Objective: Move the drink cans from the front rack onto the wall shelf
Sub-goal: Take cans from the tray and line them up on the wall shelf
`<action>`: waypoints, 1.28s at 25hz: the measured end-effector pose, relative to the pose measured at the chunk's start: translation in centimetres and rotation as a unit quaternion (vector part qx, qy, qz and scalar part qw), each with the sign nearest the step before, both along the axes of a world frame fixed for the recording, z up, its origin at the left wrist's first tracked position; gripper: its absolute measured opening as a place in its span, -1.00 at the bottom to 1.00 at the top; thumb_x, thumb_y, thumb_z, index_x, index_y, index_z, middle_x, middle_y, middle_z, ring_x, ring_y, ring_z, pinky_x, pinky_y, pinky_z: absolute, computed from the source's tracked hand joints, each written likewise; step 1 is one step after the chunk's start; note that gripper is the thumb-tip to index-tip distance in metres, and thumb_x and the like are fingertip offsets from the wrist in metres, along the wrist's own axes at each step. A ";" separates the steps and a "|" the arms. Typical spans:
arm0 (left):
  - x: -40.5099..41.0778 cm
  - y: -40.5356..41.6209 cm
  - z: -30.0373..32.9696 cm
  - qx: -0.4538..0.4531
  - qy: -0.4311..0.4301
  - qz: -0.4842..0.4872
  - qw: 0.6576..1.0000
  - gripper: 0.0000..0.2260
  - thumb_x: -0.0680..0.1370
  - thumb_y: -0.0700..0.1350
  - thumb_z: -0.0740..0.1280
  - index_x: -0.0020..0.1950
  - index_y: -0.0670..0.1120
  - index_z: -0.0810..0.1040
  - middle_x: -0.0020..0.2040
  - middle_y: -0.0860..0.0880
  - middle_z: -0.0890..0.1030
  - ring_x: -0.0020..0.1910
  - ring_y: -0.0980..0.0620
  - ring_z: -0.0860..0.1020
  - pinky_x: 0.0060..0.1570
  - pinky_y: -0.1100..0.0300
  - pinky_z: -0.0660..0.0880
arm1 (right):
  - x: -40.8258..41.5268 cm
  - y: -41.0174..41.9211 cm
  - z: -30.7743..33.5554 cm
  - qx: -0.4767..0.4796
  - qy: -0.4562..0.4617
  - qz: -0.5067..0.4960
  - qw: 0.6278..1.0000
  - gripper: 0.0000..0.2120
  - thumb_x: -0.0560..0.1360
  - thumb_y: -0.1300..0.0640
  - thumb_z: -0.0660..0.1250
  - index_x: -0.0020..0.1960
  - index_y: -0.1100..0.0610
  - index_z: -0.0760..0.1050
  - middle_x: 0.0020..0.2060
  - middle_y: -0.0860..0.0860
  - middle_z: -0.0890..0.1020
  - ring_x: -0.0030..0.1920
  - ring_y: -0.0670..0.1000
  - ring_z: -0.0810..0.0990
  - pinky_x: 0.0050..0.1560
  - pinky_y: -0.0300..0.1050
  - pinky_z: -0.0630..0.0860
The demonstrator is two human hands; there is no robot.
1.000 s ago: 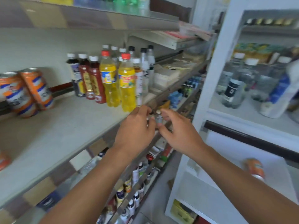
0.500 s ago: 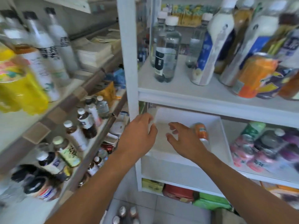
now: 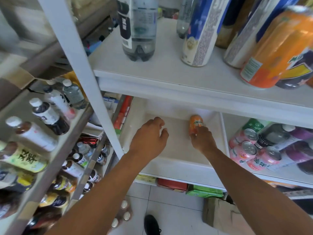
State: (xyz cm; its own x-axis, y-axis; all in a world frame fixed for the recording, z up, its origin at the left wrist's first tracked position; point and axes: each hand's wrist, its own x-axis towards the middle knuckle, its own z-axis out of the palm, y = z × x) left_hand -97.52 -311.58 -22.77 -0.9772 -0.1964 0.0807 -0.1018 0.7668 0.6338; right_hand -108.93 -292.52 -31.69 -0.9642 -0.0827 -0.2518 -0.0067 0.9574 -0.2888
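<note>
Since a moment ago both my hands have gone deeper into the white rack, and my right hand [image 3: 202,141] has reached the orange can [image 3: 195,123]. My fingers curl round its near end and hold it. It stands on the white middle shelf [image 3: 177,146], far back and to the right. Its label reads MIRINDA.

My left hand [image 3: 149,139] hangs over the same shelf, to the left of the can and apart from it. Its fingers are loosely bent and hold nothing.

Between my hands the shelf is bare, so I have room. Just above is the thick front edge of the upper shelf [image 3: 186,92]. A white post [image 3: 88,82] slants down on the left, close by my left arm.

To the right, past a thin white wall, pink cans [image 3: 249,150] sit packed together. On the upper shelf stand a clear bottle [image 3: 138,28] and a big orange bottle [image 3: 277,48]. On the far left, the wall shelf [image 3: 55,158] holds many small bottles; I cannot read their writing.
</note>
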 end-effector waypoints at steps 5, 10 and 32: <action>-2.0 1.1 -1.4 0.006 -0.021 -0.010 1.000 -0.76 0.61 -0.03 0.23 0.23 -0.07 0.50 0.13 -0.02 0.61 0.09 0.01 0.58 0.01 0.22 0.45 | -1.1 0.0 -1.1 -0.007 0.068 0.019 0.997 -0.66 0.60 0.20 0.18 0.34 0.26 0.46 0.22 0.25 0.48 0.19 0.23 0.51 0.17 -0.02 0.46; -3.3 0.7 -2.0 0.025 -0.038 0.010 0.999 -0.77 0.61 -0.04 0.23 0.22 -0.09 0.50 0.10 -0.02 0.62 0.06 0.01 0.58 -0.03 0.26 0.40 | -2.9 -1.0 -1.4 -0.170 -0.008 -0.119 0.978 -0.44 0.48 0.00 0.43 0.39 0.19 0.38 0.28 0.19 0.48 0.22 0.19 0.53 0.13 -0.06 0.47; 2.2 -5.2 0.7 0.319 -0.046 0.096 0.942 -0.47 0.36 0.18 0.50 0.22 -0.02 0.49 0.07 0.04 0.66 -0.02 0.13 0.65 0.03 0.14 0.58 | 9.4 -8.1 7.2 -0.433 -0.090 0.106 0.891 -0.38 0.23 0.00 0.61 0.18 -0.11 0.38 0.04 -0.14 0.61 0.02 -0.19 0.60 -0.01 -0.27 0.55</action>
State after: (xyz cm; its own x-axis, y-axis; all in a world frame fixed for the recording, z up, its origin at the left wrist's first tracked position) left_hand -95.35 -316.80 -22.07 -0.9157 -0.3505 -0.1967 -0.2765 0.1941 0.9412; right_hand -99.53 -300.61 -24.49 -0.8546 -0.4962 -0.1531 -0.0405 0.3576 -0.9330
